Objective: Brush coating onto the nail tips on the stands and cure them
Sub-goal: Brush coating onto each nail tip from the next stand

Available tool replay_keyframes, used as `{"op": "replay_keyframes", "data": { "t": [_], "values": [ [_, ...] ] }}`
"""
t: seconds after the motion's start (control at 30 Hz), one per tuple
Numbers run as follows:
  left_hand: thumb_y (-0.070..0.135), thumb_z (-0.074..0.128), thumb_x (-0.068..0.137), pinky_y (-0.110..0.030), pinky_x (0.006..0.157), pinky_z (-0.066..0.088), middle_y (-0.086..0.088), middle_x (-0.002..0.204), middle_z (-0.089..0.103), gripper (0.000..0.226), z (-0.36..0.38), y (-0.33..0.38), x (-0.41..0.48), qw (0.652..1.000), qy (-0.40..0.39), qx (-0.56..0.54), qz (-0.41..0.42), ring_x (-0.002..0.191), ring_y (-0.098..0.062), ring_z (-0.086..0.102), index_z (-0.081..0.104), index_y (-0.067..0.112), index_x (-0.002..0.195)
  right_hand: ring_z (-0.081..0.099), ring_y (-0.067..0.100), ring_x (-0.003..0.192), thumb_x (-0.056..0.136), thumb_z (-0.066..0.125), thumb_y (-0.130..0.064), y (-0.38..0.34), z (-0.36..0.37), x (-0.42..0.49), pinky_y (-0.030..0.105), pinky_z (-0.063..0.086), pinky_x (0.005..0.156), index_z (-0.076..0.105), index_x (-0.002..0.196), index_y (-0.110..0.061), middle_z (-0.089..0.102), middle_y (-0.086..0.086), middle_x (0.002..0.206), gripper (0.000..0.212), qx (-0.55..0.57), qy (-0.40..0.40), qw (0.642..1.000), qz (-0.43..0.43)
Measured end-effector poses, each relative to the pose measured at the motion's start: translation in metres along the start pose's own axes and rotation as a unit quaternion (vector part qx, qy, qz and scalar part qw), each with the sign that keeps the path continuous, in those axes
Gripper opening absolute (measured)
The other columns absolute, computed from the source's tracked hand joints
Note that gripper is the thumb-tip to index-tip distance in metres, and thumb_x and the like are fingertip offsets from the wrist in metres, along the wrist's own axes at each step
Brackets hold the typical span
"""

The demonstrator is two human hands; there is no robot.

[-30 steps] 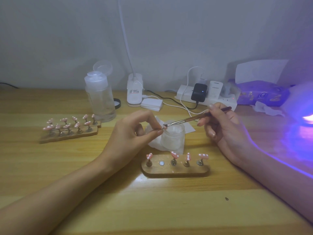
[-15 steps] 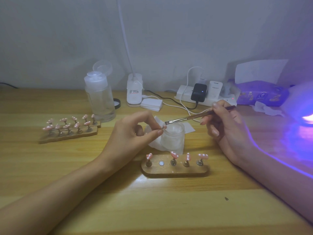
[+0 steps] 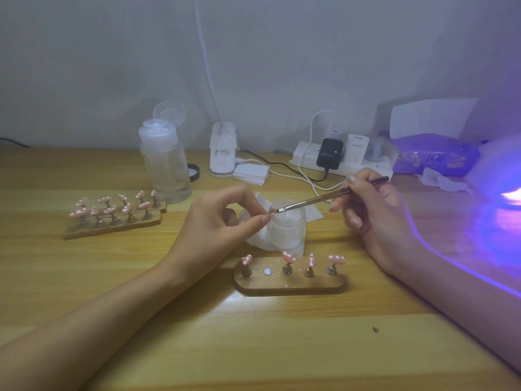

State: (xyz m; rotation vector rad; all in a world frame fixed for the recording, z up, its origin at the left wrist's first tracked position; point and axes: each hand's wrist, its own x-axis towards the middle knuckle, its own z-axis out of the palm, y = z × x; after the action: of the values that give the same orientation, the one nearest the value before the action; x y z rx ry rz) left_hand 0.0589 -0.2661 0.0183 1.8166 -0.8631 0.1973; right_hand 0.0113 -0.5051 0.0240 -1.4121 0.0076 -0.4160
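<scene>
Nearest, at 6 o'clock of the view, the near stand (image 3: 290, 287) lies on the worktop (image 3: 253, 348) with four pink, white-dotted nail tips (image 3: 289, 257) upright on their pegs. One seat (image 3: 267, 271), second from its 9 o'clock end, is bare.

Just beyond it the two hands meet over the frosted jar (image 3: 289, 230), which sits on a white tissue (image 3: 258, 241). The left hand (image 3: 222, 221) comes in from 8 o'clock with its wrist raised. Its thumb and forefinger are closed in a narrow pinch on a small piece (image 3: 271, 212), too small to identify; I judge it to be the tip from the bare seat. The right hand (image 3: 372, 213) reaches in from 4 o'clock and holds the brush (image 3: 332, 196) pen-fashion, fingers wrapped round the handle. The bristles point towards 9 o'clock and touch, or nearly touch, the pinched piece above the jar's rim.

Farther off at 10 o'clock, the far stands (image 3: 112, 228) carry about ten more tips beside a clear pump bottle (image 3: 165, 165). Whether those are coated cannot be told.

At 3 o'clock the curing lamp (image 3: 507, 193) glows violet, with nothing visible inside it from here.

The work looks mid-way: one tip is being brushed, while the other four on the near stand, and the curing, seem left to do.
</scene>
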Motion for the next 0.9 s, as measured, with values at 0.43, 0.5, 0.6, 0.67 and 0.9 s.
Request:
{"op": "replay_keyframes", "data": {
  "t": [0.43,0.5,0.6,0.67,0.9],
  "values": [
    [0.009,0.075,0.087,-0.009,0.046,0.024,0.026,0.052,0.052,0.015,0.0002,-0.0008,-0.0003,1.000,-0.002,-0.003,-0.013,0.043,-0.004,0.029,0.064,0.010,0.076,0.035,0.009,0.036,0.102,0.048,-0.022,0.0005,0.0002,0.0001,0.022,0.021,0.041,0.057,0.065,-0.029,0.069,0.008,0.064,0.039,0.014,-0.026,0.999,-0.029],
    [0.009,0.075,0.087,-0.009,0.046,0.025,0.026,0.053,0.053,0.015,0.0001,-0.0010,-0.0001,1.000,-0.004,-0.006,-0.013,0.043,-0.004,0.029,0.064,0.011,0.076,0.034,0.009,0.036,0.102,0.046,-0.019,0.0002,0.0002,0.0002,0.026,0.017,0.044,0.056,0.064,-0.029,0.068,0.009,0.062,0.041,0.011,-0.015,1.000,-0.023],
    [0.009,0.075,0.087,-0.009,0.046,0.026,0.026,0.055,0.054,0.016,0.0001,-0.0011,-0.0003,1.000,-0.007,-0.009,-0.017,0.044,-0.004,0.030,0.064,0.012,0.076,0.033,0.009,0.036,0.102,0.045,-0.017,0.0000,0.0005,0.0003,0.029,0.014,0.045,0.055,0.062,-0.029,0.068,0.009,0.061,0.043,0.004,-0.010,1.000,-0.021],
    [0.009,0.075,0.087,-0.009,0.047,0.028,0.024,0.058,0.056,0.016,0.0006,-0.0018,-0.0005,1.000,-0.008,-0.013,-0.023,0.043,-0.003,0.033,0.064,0.013,0.076,0.033,0.009,0.036,0.103,0.045,-0.016,0.0000,0.0003,0.0004,0.028,0.015,0.044,0.054,0.062,-0.029,0.067,0.009,0.061,0.043,0.001,-0.009,1.000,-0.025],
    [0.009,0.072,0.090,-0.013,0.051,0.040,0.007,0.087,0.073,0.009,-0.0014,0.0021,0.0002,0.997,0.033,-0.057,-0.037,0.054,0.003,0.053,0.067,0.014,0.084,0.033,0.009,0.035,0.102,0.047,-0.016,0.0003,-0.0006,0.0015,0.016,0.029,0.039,0.055,0.066,-0.025,0.066,0.009,0.060,0.038,0.026,0.015,0.999,-0.021]
  ]
}}
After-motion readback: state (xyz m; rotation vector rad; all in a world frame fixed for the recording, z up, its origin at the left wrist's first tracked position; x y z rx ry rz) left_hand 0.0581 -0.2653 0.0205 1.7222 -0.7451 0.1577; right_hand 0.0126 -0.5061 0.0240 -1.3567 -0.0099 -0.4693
